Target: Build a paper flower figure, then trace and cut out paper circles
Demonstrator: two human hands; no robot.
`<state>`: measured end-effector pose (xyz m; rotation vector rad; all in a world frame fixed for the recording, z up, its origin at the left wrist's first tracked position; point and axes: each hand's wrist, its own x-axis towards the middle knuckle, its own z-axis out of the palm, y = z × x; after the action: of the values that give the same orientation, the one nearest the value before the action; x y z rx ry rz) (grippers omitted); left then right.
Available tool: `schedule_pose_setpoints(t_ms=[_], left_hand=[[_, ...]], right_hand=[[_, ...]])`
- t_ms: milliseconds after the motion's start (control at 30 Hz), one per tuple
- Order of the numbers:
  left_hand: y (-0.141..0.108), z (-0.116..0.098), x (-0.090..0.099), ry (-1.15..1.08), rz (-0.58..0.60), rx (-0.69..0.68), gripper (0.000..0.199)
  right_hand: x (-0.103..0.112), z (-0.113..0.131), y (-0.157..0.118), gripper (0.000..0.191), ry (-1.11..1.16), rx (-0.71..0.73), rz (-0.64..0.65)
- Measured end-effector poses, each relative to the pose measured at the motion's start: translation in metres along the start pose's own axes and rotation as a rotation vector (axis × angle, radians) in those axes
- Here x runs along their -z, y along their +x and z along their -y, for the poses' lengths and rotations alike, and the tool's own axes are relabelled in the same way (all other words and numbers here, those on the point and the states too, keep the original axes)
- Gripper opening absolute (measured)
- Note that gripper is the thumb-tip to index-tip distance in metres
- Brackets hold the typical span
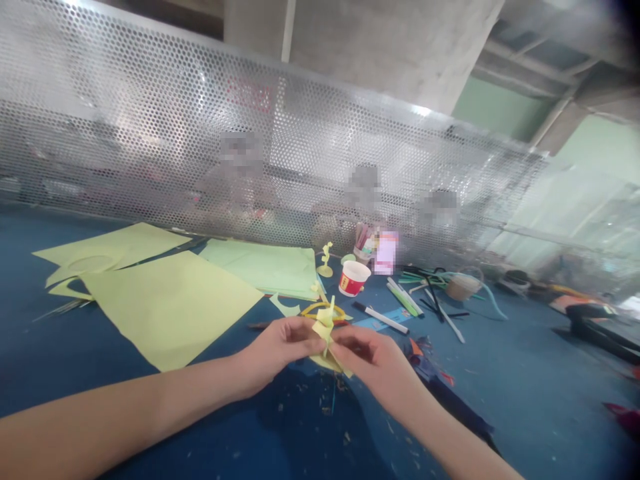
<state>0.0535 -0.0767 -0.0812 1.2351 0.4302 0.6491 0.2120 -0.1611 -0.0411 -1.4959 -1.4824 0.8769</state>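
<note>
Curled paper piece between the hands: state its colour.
The curled paper piece is pale yellow; best seen in the head view.

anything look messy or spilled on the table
Yes, a little messy: small pale scraps litter the blue tabletop on the near side of the yellow paper piece in the left hand; they look like loose offcuts. The red-and-white cup stands upright, no spill visible.

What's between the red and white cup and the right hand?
In the head view, a white marker with a black cap and part of a blue printed strip lie between the cup and the right hand.
</note>
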Motion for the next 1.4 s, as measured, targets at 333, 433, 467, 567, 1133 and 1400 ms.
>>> schedule_pose_setpoints(t_ms=[333,433,467,567,1133,1400], left_hand=[[0.002,0.001,-0.001,0.035,-0.058,0.011,0.019],[0.001,0.000,-0.002,0.072,-0.058,0.003,0.019],[0.001,0.000,-0.002,0.079,-0.059,-0.001,0.019],[0.000,0.000,-0.001,0.082,-0.061,-0.010,0.018],[0.001,0.000,-0.003,0.064,-0.056,0.004,0.020],[0.000,-0.004,-0.005,-0.014,-0.108,0.080,0.018]], right_hand=[[0.002,-0.003,0.002,0.017,0.009,-0.003,-0.019],[0.002,-0.003,0.002,0.017,0.003,0.007,-0.011],[0.003,-0.003,0.002,0.017,-0.005,0.011,-0.010],[0.002,-0.002,0.002,0.018,-0.020,0.015,-0.018],[0.001,-0.002,0.001,0.019,-0.027,0.013,-0.016],[0.090,-0.032,-0.034,0.027,-0.795,-0.062,-0.367]])
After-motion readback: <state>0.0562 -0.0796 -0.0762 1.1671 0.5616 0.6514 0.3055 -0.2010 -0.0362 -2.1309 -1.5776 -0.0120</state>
